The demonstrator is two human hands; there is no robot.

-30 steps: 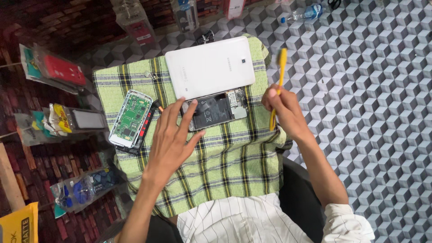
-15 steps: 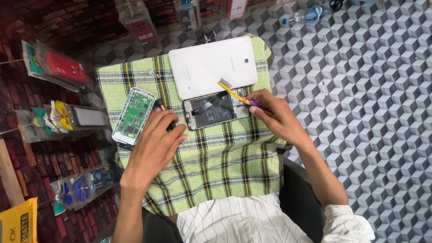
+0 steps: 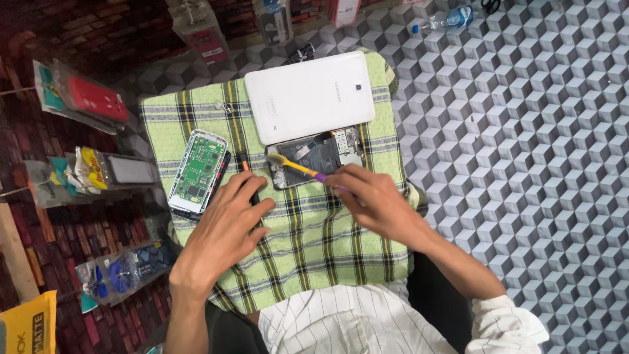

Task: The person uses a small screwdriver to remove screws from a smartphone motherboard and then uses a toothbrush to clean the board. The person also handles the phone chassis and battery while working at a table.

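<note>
My right hand (image 3: pixel 377 204) grips a yellow brush (image 3: pixel 296 166) with a purple neck. Its bristle head rests on the left end of an opened dark phone (image 3: pixel 321 156) lying on a green plaid cloth (image 3: pixel 314 242) over my lap. My left hand (image 3: pixel 226 226) lies on the cloth left of the phone. Its thumb and fingers close around a black tool with an orange tip (image 3: pixel 246 172). A second opened phone with a bare green circuit board (image 3: pixel 198 170) sits just left of that tool. Above the dark phone a white tablet (image 3: pixel 311 95) lies face down.
Packaged phone cases and accessories hang or lie at the left, among them a red one (image 3: pixel 95 98) and a blue one (image 3: pixel 121 275). A plastic water bottle (image 3: pixel 445 18) lies on the cube-patterned floor (image 3: pixel 524 164) at the top. A yellow packet (image 3: pixel 29 324) is at the bottom left.
My right hand swung the brush from upright at the right down onto the dark phone and across to its left end. My left hand left the phone and moved onto the black tool.
</note>
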